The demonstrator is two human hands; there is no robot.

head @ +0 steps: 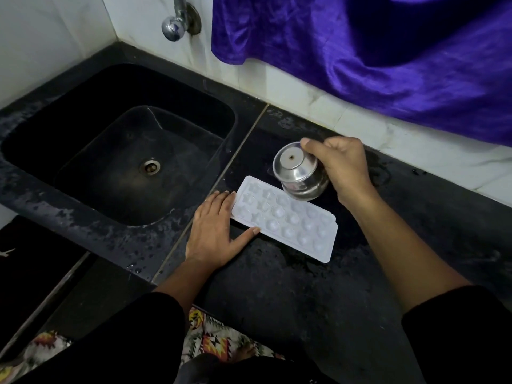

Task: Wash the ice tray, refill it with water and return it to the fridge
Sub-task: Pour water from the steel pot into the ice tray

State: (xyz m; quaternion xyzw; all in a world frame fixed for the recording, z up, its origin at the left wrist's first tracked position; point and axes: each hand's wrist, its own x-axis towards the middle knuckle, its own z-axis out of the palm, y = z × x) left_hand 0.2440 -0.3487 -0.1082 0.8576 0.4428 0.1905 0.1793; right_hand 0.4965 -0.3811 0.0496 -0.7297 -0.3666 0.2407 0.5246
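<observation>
A white plastic ice tray (288,220) with star and round cells lies flat on the black counter (277,286), just right of the sink. My left hand (213,231) rests flat against the tray's left end, fingers straight and thumb along its near edge. My right hand (340,164) grips a small steel pot (299,176), tipped nearly upside down with its mouth over the tray's far edge and its base facing up.
A black sink (55,128) with a drain (150,166) lies to the left, a chrome tap (177,20) on the white tiled wall above it. Purple cloth (388,51) hangs over the wall at the back right. The counter is wet around the tray.
</observation>
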